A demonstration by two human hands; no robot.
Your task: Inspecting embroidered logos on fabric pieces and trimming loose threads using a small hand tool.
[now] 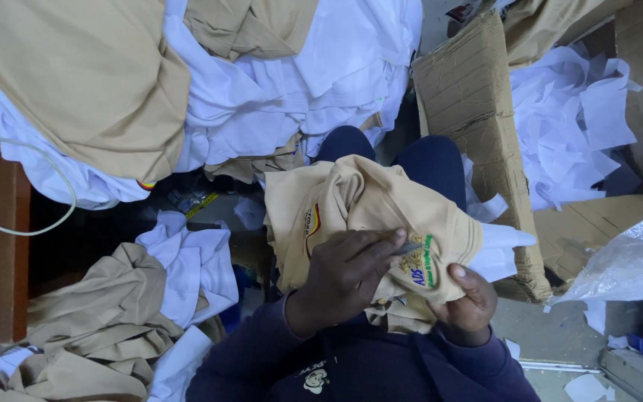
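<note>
Tan cloth heaps (91,350) lie leftmost, partly cut off. Left hand (344,272) pinches a small grey tool (409,247) — hard to identify — on the tan embroidered garment (366,208) over the lap; right hand (470,301) grips its edge — torn cardboard box (478,119) beyond.

Floor (537,335) under cardboard box (478,126), paper scraps (586,387), cloth heaps (113,327).

Garment (359,216): held over the lap, between the left hand (344,275) and the right hand (466,301).
Small tool (411,246): pinched on the garment's embroidered patch.
Heaped cloth (187,89): piled behind the garment.
Cardboard box (478,119): placed right of the garment.
Crumpled pile (113,327): laid at the left.
</note>
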